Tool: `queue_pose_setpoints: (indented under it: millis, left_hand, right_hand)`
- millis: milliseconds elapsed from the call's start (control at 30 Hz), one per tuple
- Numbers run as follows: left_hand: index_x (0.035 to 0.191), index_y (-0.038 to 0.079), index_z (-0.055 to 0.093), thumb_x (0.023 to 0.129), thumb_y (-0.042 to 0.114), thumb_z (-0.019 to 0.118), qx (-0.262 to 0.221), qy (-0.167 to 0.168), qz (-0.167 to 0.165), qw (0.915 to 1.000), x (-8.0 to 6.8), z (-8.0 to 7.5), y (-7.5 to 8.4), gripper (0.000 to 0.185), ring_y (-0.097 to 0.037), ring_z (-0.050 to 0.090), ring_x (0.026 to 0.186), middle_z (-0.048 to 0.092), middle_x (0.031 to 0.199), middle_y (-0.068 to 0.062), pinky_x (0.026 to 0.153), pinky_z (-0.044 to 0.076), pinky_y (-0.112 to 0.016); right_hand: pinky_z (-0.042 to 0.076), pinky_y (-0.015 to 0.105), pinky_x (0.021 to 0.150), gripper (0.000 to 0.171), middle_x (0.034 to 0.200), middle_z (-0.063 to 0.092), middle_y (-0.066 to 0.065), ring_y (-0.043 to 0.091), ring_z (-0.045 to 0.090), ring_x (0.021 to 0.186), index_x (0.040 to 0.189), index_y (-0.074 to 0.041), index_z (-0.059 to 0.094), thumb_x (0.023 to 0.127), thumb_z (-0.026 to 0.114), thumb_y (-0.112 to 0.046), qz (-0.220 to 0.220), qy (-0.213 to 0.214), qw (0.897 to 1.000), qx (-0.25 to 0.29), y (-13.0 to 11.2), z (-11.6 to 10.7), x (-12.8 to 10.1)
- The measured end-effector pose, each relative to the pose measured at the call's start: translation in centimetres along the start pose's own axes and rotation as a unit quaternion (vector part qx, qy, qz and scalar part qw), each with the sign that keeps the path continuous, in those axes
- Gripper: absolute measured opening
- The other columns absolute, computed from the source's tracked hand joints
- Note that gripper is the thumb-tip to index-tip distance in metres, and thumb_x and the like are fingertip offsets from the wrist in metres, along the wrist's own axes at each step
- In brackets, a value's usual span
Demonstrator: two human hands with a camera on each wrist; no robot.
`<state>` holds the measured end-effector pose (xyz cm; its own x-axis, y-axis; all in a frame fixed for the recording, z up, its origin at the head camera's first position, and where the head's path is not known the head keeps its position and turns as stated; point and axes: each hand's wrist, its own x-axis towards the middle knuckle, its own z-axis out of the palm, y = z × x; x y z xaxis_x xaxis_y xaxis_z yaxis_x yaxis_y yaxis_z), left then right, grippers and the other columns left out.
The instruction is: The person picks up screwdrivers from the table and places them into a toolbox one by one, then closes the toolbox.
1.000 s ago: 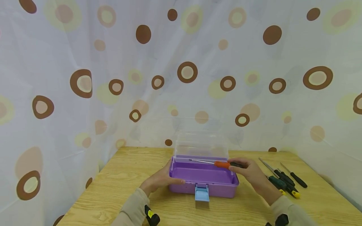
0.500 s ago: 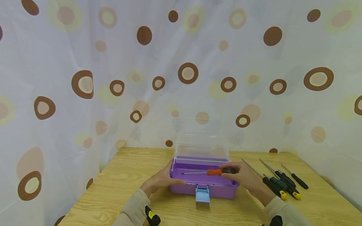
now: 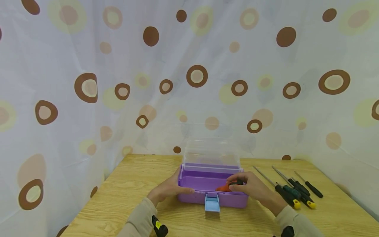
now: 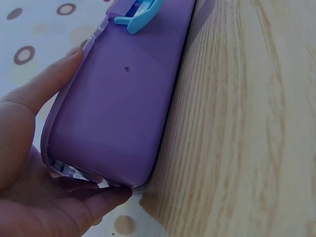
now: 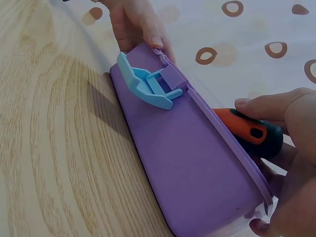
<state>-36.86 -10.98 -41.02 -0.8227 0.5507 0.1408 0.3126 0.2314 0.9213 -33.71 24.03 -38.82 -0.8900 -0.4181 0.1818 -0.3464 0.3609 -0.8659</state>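
Note:
A purple toolbox (image 3: 192,197) stands on the table, its clear lid (image 3: 211,148) raised and its light blue latch (image 3: 212,204) hanging down in front. My left hand (image 3: 167,188) grips the box's left end, thumb along the front rim; the left wrist view shows the fingers (image 4: 106,201) at the end wall. Between the thumb and fingers of my right hand (image 3: 253,187) is a screwdriver with an orange and black handle (image 5: 242,127). The handle is low inside the box's right half, and the front wall hides the shaft.
Several screwdrivers with dark handles (image 3: 285,196), two with yellow ends, lie on the wooden table (image 3: 118,197) right of the box. A white curtain (image 3: 165,49) with brown circles hangs behind and at the sides.
My right hand has lowered the screwdriver from above the box into it, and its shaft has gone out of sight behind the front wall. The left hand has stayed at the box's end.

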Motion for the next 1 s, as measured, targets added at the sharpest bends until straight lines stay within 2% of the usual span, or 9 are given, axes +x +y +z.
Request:
queue_pose_setpoints:
  millis: [233,400,467,633,900,1000]
  left_hand:
    - [0.166,0.016,-0.006,0.083,0.029,0.086,0.001,-0.003,0.004,1.0,0.0,0.0,0.0,0.125,-0.038,0.043,0.139,0.03,0.163,-0.016,0.117,0.027,-0.059]
    - [0.166,0.016,-0.006,0.083,0.03,0.086,-0.001,-0.003,0.0,1.0,0.0,0.0,0.0,0.125,-0.039,0.042,0.14,0.03,0.163,-0.017,0.117,0.027,-0.06]
    - [0.166,0.016,-0.006,0.083,0.03,0.086,0.0,-0.002,0.001,1.0,0.0,0.0,0.0,0.125,-0.04,0.041,0.14,0.03,0.163,-0.017,0.117,0.026,-0.06]
    - [0.166,0.017,-0.006,0.083,0.031,0.086,0.005,0.001,0.0,1.0,0.0,-0.1,-0.1,0.125,-0.038,0.04,0.141,0.029,0.164,-0.015,0.117,0.026,-0.06]
    - [0.166,0.015,-0.003,0.083,0.03,0.086,0.002,0.0,-0.001,1.0,0.1,-0.1,-0.2,0.123,-0.039,0.043,0.139,0.033,0.161,-0.016,0.117,0.028,-0.06]
    - [0.166,0.016,-0.004,0.083,0.03,0.086,0.004,-0.001,-0.001,1.0,0.1,-0.1,-0.3,0.123,-0.039,0.041,0.141,0.032,0.162,-0.016,0.117,0.027,-0.06]
  right_hand:
    - [0.057,0.036,0.088,0.039,0.124,0.068,0.019,0.023,0.066,0.109,0.13,0.01,0.065,0.102,0.068,-0.017,-0.005,-0.014,1.0,0.025,0.0,-0.2,-0.1]
    - [0.055,0.046,0.092,0.042,0.127,0.068,0.019,0.039,0.063,0.117,0.133,0.009,0.063,0.103,0.067,-0.02,-0.003,-0.01,0.999,0.031,0.0,-0.8,-0.2]
    - [0.054,0.049,0.094,0.043,0.129,0.067,0.02,0.041,0.062,0.119,0.135,0.007,0.062,0.103,0.067,-0.022,-0.001,-0.008,0.999,0.032,0.0,-1.1,-0.3]
    - [0.051,0.052,0.099,0.044,0.132,0.065,0.02,0.033,0.062,0.12,0.136,0.003,0.063,0.103,0.067,-0.025,0.006,0.003,1.0,0.029,-0.3,-1.5,-0.4]
    - [0.047,0.056,0.103,0.046,0.135,0.062,0.024,0.039,0.058,0.125,0.138,0.006,0.06,0.104,0.066,-0.024,0.003,0.004,0.999,0.038,-0.5,-1.9,-0.8]
    - [0.048,0.053,0.103,0.046,0.135,0.063,0.023,0.037,0.059,0.125,0.139,0.004,0.06,0.104,0.066,-0.026,0.01,0.009,0.999,0.037,-0.5,-2.1,-0.9]
